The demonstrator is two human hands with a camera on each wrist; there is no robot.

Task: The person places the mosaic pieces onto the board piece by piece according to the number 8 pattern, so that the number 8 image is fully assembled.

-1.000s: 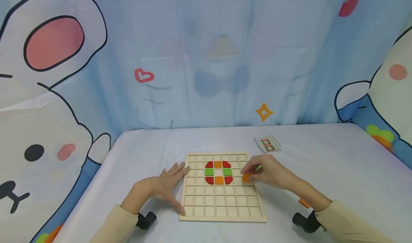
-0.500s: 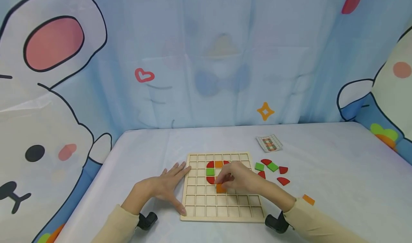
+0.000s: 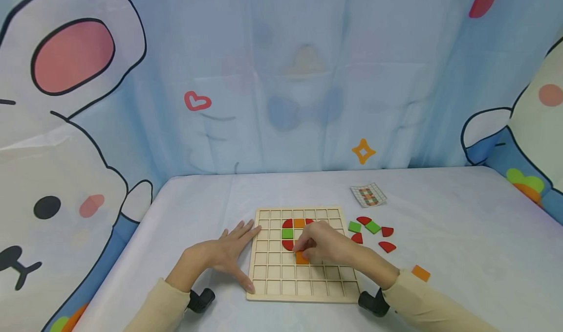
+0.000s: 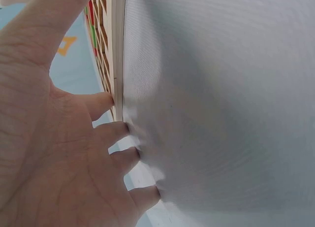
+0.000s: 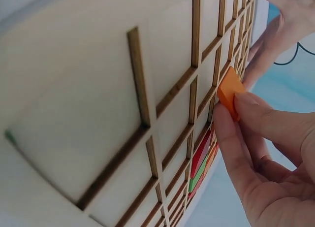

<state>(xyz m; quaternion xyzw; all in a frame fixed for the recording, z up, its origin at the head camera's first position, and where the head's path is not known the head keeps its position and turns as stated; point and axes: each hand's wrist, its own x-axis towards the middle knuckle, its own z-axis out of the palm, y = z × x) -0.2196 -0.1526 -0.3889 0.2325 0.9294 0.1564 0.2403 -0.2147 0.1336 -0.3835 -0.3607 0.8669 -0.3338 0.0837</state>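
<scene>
A light wooden grid board (image 3: 303, 289) lies on the white table. Red rounded tiles (image 3: 288, 245), a green square tile (image 3: 287, 233) and an orange tile (image 3: 299, 223) sit in its upper cells; part of this pattern is hidden behind my right hand (image 3: 329, 244). Thumb and fingers of that hand pinch an orange square tile (image 5: 229, 89) at the cells just below the pattern. In the right wrist view the tile stands tilted against the grid bars. My left hand (image 3: 222, 254) rests spread along the board's left edge, fingertips at the side and thumb by the near corner.
Loose green tiles (image 3: 354, 227) and red tiles (image 3: 387, 247) lie right of the board. Another orange tile (image 3: 421, 273) is beside the right sleeve. A printed pattern card (image 3: 368, 195) lies farther back. Behind the table hangs a blue cartoon curtain (image 3: 281, 77).
My right hand has carried the orange tile leftward from the board's right edge to below the pattern, uncovering the loose tiles. Over the last half second it has barely moved. The left hand stays put.
</scene>
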